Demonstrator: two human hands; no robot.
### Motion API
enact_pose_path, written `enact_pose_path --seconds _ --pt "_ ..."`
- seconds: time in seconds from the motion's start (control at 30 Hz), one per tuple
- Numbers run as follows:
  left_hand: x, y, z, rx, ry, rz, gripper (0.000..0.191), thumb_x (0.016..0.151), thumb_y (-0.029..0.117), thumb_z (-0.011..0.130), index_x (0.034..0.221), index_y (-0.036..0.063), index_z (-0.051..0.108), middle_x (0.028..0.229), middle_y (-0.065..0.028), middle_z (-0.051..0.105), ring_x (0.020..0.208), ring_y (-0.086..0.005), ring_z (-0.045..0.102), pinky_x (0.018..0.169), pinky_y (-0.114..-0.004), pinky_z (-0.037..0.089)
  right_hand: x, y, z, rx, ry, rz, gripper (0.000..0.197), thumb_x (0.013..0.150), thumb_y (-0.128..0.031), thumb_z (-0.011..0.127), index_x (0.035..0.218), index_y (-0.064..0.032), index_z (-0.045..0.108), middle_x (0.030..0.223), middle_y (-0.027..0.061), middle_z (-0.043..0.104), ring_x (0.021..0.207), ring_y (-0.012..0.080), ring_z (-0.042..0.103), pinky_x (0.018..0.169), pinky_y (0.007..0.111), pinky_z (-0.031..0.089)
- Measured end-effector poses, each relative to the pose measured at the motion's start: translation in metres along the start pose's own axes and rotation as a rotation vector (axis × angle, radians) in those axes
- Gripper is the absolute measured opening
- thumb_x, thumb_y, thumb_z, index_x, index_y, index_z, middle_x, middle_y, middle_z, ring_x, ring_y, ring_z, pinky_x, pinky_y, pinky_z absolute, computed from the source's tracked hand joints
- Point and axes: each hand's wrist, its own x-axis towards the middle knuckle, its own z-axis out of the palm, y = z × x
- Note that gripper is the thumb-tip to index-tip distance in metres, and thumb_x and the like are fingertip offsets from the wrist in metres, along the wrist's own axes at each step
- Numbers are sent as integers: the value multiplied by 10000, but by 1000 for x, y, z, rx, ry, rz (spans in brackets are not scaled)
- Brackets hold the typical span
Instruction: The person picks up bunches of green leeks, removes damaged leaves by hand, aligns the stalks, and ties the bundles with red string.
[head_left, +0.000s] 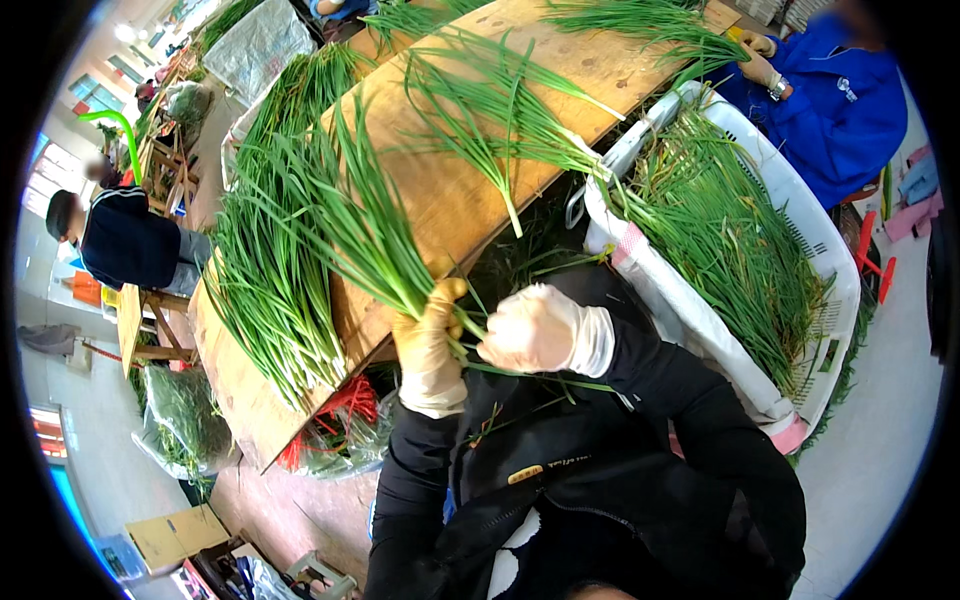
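My left hand (429, 356), in a stained pale glove, is closed around a bunch of green chives (379, 247). The leaves fan out up and left over the table's edge, and the stem ends point toward my right hand (534, 330). That gloved right hand is blurred, its fingers curled right beside the stem ends; whether it pinches any of them is unclear. A thick pile of chives (281, 300) lies on the wooden board table (442, 195), left of the held bunch. Loose chives (487, 142) lie farther back on the board, some stems past its edge.
At my right stands a white plastic basket (844, 277) heaped with chive leaves (720, 247). A person in blue (832, 112) handles chives beyond it. Red twine (352, 405) hangs below the board's near edge. Another person (131, 236) is at the left.
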Motion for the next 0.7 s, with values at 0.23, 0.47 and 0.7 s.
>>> enact_pose_path --seconds 0.23,0.47,0.7 --pt "29 37 -27 44 38 104 351 808 137 609 1095 -39 507 811 -52 588 644 -90 517 556 -190 434 -36 52 -28 466 -922 639 810 670 -493 658 1293 -79 347 1089 184 562 1056 305 516 865 373 422" --pt "41 7 -14 -117 -41 -15 303 809 129 615 1049 -20 505 908 -97 599 586 -94 493 496 -191 414 -9 87 40 1123 88 1057 284 907 -282 430 903 -17 533 760 67 604 529 91 518 471 218 416" --pt "40 7 0 -20 41 -2 393 747 105 683 1088 52 496 879 -47 592 692 -118 545 582 -226 446 17 -13 19 16 -225 242 305 783 -417 533 795 -112 548 636 28 557 606 203 588 487 329 459"
